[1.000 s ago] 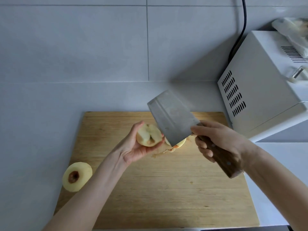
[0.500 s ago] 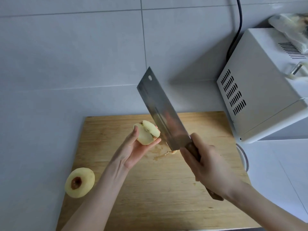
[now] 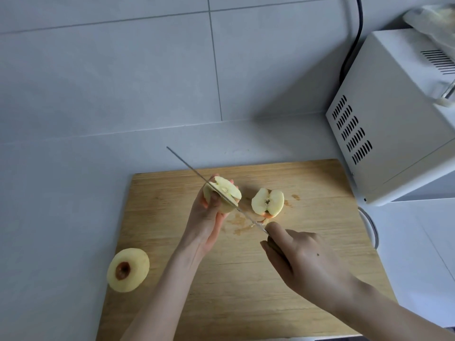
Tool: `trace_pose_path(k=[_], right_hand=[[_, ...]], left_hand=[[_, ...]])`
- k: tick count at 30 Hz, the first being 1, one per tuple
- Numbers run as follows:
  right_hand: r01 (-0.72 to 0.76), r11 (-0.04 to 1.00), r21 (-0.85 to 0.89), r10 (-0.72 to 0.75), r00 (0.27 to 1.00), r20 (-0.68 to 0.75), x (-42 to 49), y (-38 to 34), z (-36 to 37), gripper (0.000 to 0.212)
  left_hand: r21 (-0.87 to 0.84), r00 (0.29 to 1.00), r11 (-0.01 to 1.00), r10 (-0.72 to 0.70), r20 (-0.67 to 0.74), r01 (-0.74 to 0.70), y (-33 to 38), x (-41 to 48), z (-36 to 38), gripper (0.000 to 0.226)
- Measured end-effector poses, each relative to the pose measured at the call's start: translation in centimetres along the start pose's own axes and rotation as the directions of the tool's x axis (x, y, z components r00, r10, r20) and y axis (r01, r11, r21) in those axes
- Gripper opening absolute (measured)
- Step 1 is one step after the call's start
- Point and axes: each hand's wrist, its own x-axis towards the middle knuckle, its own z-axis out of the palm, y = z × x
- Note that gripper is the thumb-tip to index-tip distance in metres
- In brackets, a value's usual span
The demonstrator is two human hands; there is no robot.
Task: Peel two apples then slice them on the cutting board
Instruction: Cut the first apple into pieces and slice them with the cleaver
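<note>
My left hand [image 3: 208, 217] holds a peeled apple half [image 3: 227, 195] above the wooden cutting board [image 3: 246, 279], cut face up. My right hand [image 3: 302, 262] grips the wooden handle of a cleaver [image 3: 211, 187], whose blade shows edge-on and lies across the cut face of that half. A second apple half [image 3: 268, 201] lies on the board just right of it, cut face up. A whole peeled apple [image 3: 128, 269] sits at the board's left edge, its brown core end up.
A white microwave [image 3: 394, 119] stands at the right, close to the board's far right corner, with a black cable [image 3: 354, 40] up the tiled wall behind it. Juice stains mark the board near the halves. The grey counter runs left of the board.
The cleaver has turned from flat-on to edge-on and come down onto the apple half in my left hand. The second half, hidden behind the blade before, now shows on the board.
</note>
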Motion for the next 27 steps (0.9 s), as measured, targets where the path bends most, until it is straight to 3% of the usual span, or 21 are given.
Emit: trace_pose_path(k=[8, 10, 14, 17, 22, 27], right_hand=[[0.006, 0.998, -0.069, -0.007, 1.0, -0.012, -0.3, -0.2, 0.4, 0.013], [0.007, 0.998, -0.065, -0.008, 1.0, -0.015, -0.3, -0.2, 0.3, 0.017], [0.008, 0.999, -0.05, -0.009, 1.0, -0.017, -0.1, 0.1, 0.1, 0.02], [-0.006, 1.0, -0.018, 0.006, 1.0, 0.007, 0.0, 0.5, 0.1, 0.018], [-0.024, 0.999, 0.024, 0.023, 0.999, 0.033, -0.1, 0.4, 0.3, 0.013], [-0.034, 0.999, 0.013, 0.033, 0.997, 0.066, 0.0, 0.1, 0.1, 0.012]], left_hand=[[-0.002, 1.0, 1.0, 0.012, 0.019, -0.012, 0.2, -0.4, -0.2, 0.053], [-0.007, 0.999, 1.0, 0.013, 0.031, -0.013, 0.1, -0.3, -0.4, 0.058], [0.048, 0.999, 0.999, 0.015, 0.04, -0.017, -0.1, -0.2, -0.4, 0.09], [0.081, 1.0, 0.997, 0.012, 0.021, -0.014, -0.2, -0.5, -0.1, 0.096], [0.137, 0.999, 0.989, 0.048, 0.0, -0.047, -0.6, -0.8, 0.1, 0.096], [0.364, 0.975, 0.908, 0.223, 0.003, -0.209, -2.1, -0.8, -0.3, 0.069]])
